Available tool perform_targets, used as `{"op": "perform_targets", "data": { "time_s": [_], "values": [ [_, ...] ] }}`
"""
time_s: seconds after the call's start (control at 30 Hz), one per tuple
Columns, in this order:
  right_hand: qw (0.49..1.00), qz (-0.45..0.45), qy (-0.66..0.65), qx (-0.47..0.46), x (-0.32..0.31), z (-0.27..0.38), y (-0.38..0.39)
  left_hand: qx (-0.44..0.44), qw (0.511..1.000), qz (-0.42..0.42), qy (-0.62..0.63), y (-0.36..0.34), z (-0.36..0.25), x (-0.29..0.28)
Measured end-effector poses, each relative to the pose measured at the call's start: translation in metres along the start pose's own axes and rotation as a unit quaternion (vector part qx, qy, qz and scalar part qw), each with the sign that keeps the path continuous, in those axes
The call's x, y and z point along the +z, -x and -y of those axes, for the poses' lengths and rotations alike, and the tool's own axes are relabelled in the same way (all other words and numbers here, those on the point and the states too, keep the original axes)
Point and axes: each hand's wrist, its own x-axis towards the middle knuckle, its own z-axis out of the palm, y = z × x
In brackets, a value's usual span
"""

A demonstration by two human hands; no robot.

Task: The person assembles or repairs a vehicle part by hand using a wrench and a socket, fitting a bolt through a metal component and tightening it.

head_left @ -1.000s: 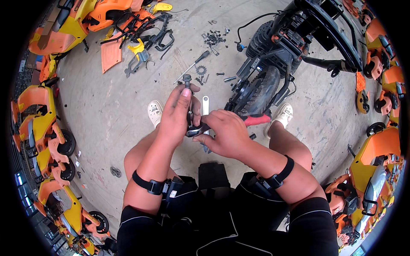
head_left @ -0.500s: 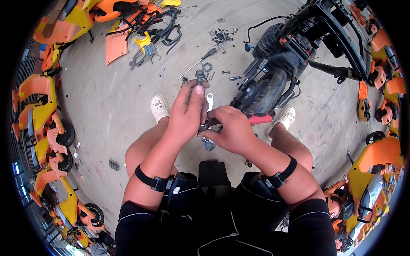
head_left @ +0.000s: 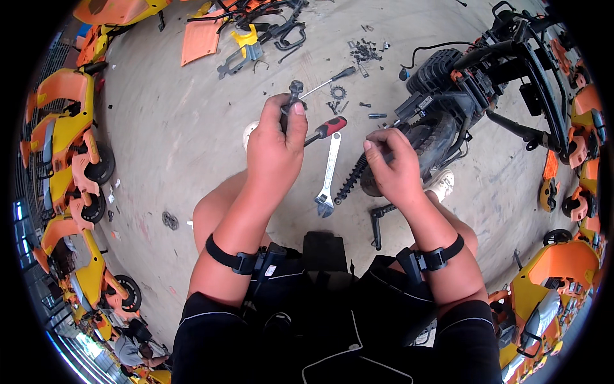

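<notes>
My left hand (head_left: 275,150) grips a dark socket tool with a dark metal fitting (head_left: 295,91) standing up above the thumb; a red and black handle (head_left: 332,126) sticks out behind it to the right, and its joint is hidden by the fingers. My right hand (head_left: 391,163), loosely curled with thumb and forefinger slightly apart, shows nothing held and hovers beside the coil-spring shock absorber (head_left: 352,180). A silver adjustable wrench (head_left: 329,173) lies on the concrete between my hands, and a screwdriver (head_left: 342,74) lies farther forward among small parts.
A stripped black scooter (head_left: 480,96) stands at front right. Frame pieces and panels (head_left: 201,38), small hardware (head_left: 364,51) and a toothed ring (head_left: 339,92) lie ahead. Yellow-orange scooters (head_left: 64,160) line both sides. A co-worker (head_left: 134,352) is at the lower left edge.
My right hand has come off the tool and moved right and up. My left hand has risen with the tool, whose red handle has swung up toward the centre. The wrench is now uncovered.
</notes>
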Motion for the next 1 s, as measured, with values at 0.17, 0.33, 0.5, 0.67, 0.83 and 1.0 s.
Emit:
{"op": "perform_targets", "data": {
  "time_s": [0.17, 0.33, 0.5, 0.67, 0.83, 1.0],
  "values": [
    [0.977, 0.174, 0.029, 0.118, 0.016, -0.009, 0.003, -0.071, 0.997, 0.018, 0.038, -0.003, 0.006, -0.02],
    [0.925, 0.322, 0.098, 0.176, 0.037, -0.016, 0.013, -0.071, 0.997, 0.026, 0.008, -0.005, 0.009, -0.035],
    [0.887, 0.372, 0.18, 0.205, 0.061, -0.035, 0.038, -0.109, 0.99, 0.068, 0.063, -0.015, 0.008, -0.052],
    [0.855, 0.41, 0.218, 0.229, 0.078, -0.064, 0.06, -0.074, 0.994, 0.059, 0.062, -0.017, 0.017, -0.057],
    [0.801, 0.489, 0.268, 0.218, 0.1, -0.121, 0.091, -0.106, 0.987, 0.094, 0.075, -0.019, 0.02, -0.073],
    [0.807, 0.489, 0.272, 0.191, 0.155, -0.226, 0.121, -0.11, 0.987, 0.086, 0.08, -0.022, 0.028, -0.073]
  ]
}}
